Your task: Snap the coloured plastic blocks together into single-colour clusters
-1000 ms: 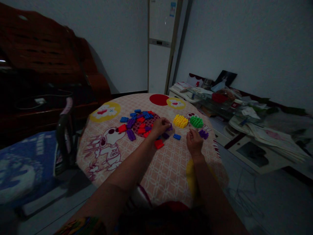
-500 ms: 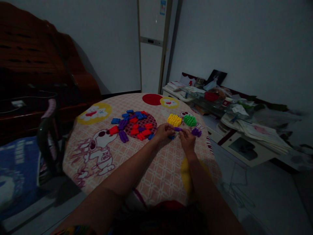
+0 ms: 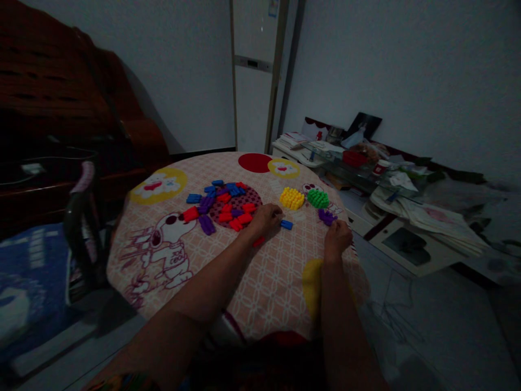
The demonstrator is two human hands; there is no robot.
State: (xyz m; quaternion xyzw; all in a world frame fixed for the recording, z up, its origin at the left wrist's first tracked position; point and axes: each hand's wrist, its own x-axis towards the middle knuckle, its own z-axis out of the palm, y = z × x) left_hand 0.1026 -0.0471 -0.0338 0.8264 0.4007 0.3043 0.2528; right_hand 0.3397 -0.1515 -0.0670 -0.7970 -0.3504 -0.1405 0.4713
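Note:
My left hand (image 3: 266,220) hovers over the middle of the round table, its fingers loosely bent and slightly apart, with nothing visible in them. Just right of its fingertips lies a blue plastic block (image 3: 286,224). My right hand (image 3: 338,239) is at the table's right side, fingers pinched at the near edge of a small group of purple blocks (image 3: 326,216). Its fingertips seem to hold a purple block there, partly hidden by the fingers. Beyond are a yellow block cluster (image 3: 292,199) and a green block cluster (image 3: 318,198), both neatly packed.
Loose red blocks (image 3: 240,221), blue blocks (image 3: 235,189) and purple blocks (image 3: 207,224) lie scattered left of my left hand on the patterned tablecloth (image 3: 252,282). A cluttered low cabinet (image 3: 407,233) stands at the right, a wooden bench (image 3: 134,136) at the left.
My hands have parted from the purple block they both held. The right hand has moved right and nearer to the purple group; the left stays near the middle, uncovering the blue block.

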